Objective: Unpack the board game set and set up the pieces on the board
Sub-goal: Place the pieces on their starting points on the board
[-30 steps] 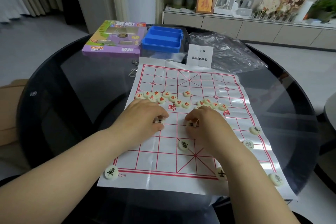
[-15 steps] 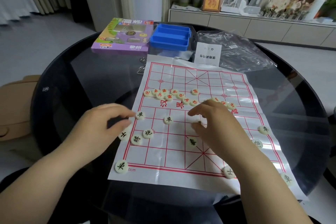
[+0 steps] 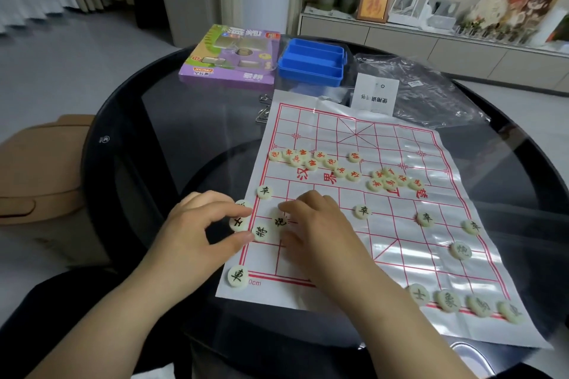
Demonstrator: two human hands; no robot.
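The board [image 3: 388, 144] lies on the round glass table [image 3: 172, 138], in the centre and right of the frame. The left hand [image 3: 197, 224] is at the board's left edge, lower centre. Its grip is spread, forefinger and thumb apart with one black-lettered piece [image 3: 238, 222] between them. The right hand [image 3: 320, 224] is just beside it, palm down, fingers bent over a second piece [image 3: 280, 221]; whether this grip pinches it, I cannot tell. Red-lettered pieces [image 3: 311, 163] lie heaped at mid-board. A purple box [image 3: 234, 55] and a blue tray [image 3: 311, 61] stand at upper centre.
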